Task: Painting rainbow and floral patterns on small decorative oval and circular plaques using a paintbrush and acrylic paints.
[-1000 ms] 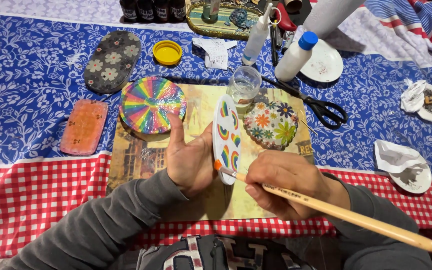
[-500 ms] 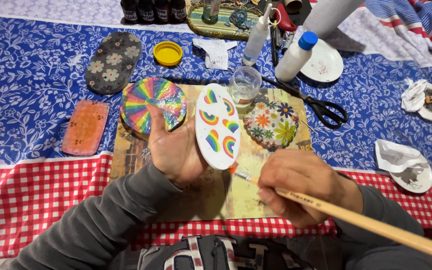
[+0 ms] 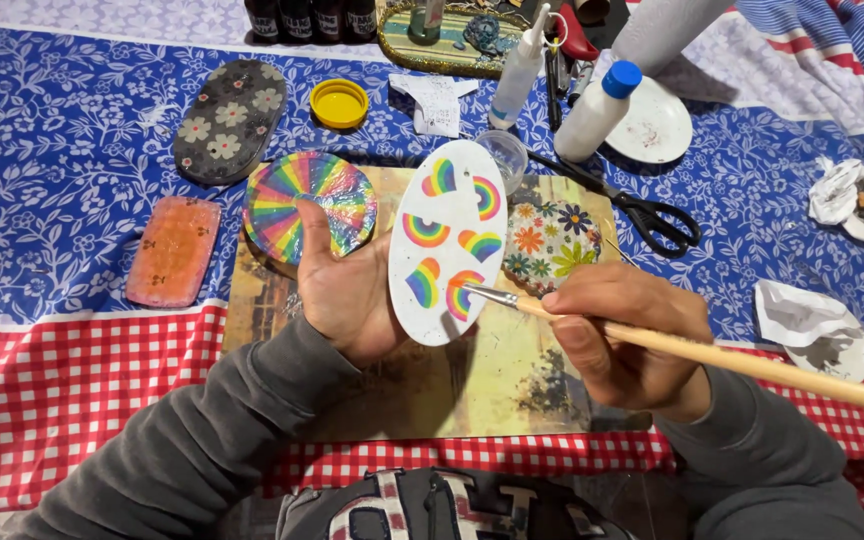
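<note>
My left hand [image 3: 337, 285] holds a white oval plaque [image 3: 447, 240] painted with rainbows and rainbow hearts, its face turned up toward me. My right hand [image 3: 627, 335] grips a long wooden paintbrush [image 3: 752, 362]; the brush tip touches a rainbow near the plaque's lower end. Both hands hover over a picture-printed mat [image 3: 492, 385] on the table. A round rainbow-striped disc [image 3: 327, 195] lies just beyond my left thumb. A flower-patterned oval piece [image 3: 552, 245] lies right behind the plaque.
A dark flowered oval [image 3: 227, 120], an orange rectangular piece [image 3: 174, 250], a yellow lid [image 3: 339, 102], black scissors [image 3: 642, 215], two white squeeze bottles [image 3: 597, 110], a small clear cup [image 3: 505, 152] and white dishes with crumpled paper [image 3: 817, 330] sit on the blue floral cloth.
My left hand has turned the plaque from edge-on to face up and lifted it. The brush tip has come onto its lower rainbow.
</note>
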